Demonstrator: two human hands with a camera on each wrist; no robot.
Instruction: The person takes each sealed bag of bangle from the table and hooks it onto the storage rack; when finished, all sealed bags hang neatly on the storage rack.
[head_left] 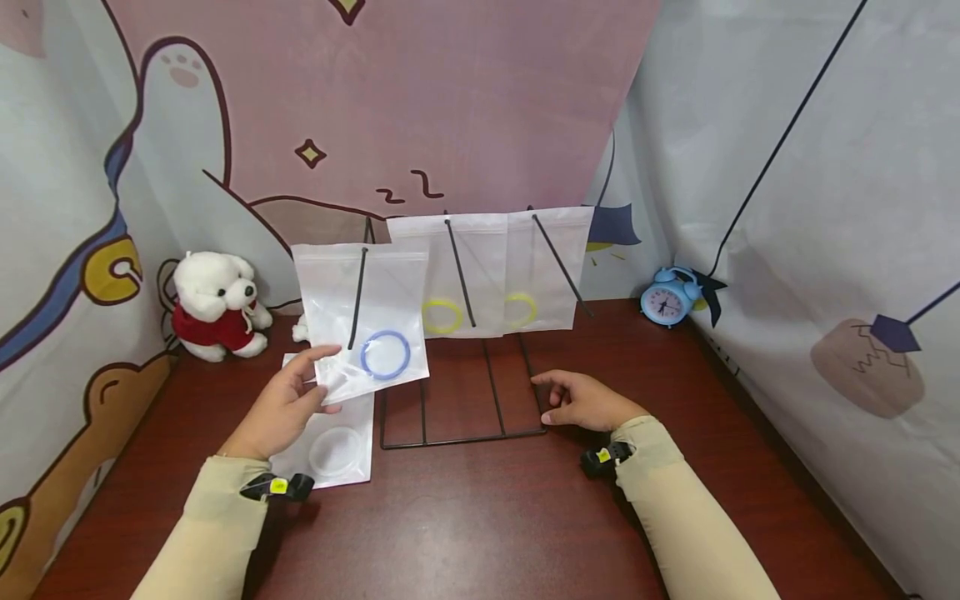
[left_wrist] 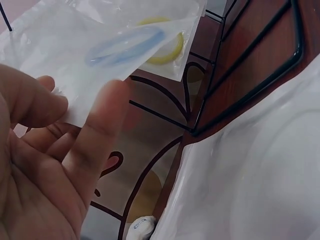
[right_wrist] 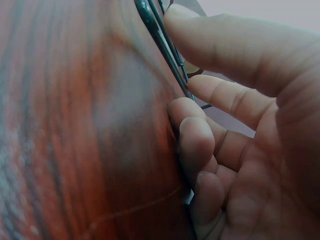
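Observation:
A black wire display rack (head_left: 462,440) stands on the table, with white zip bags on its prongs. The front left bag (head_left: 330,292) holds a blue ring (head_left: 386,355) and hangs from the left prong. My left hand (head_left: 283,408) pinches this bag at its lower left corner, and the left wrist view shows the film (left_wrist: 75,100) between thumb and fingers. Two more bags (head_left: 468,250) (head_left: 566,250) with yellow rings hang on the other prongs. My right hand (head_left: 588,402) holds the right side of the rack's base, thumb and index finger at the rod (right_wrist: 167,50).
Another white bag (head_left: 358,450) with a clear ring lies flat under my left hand, left of the rack base. A plush dog (head_left: 213,308) in red sits at the back left. A blue alarm clock (head_left: 667,297) stands back right. Patterned cloth walls surround the brown table (head_left: 465,525).

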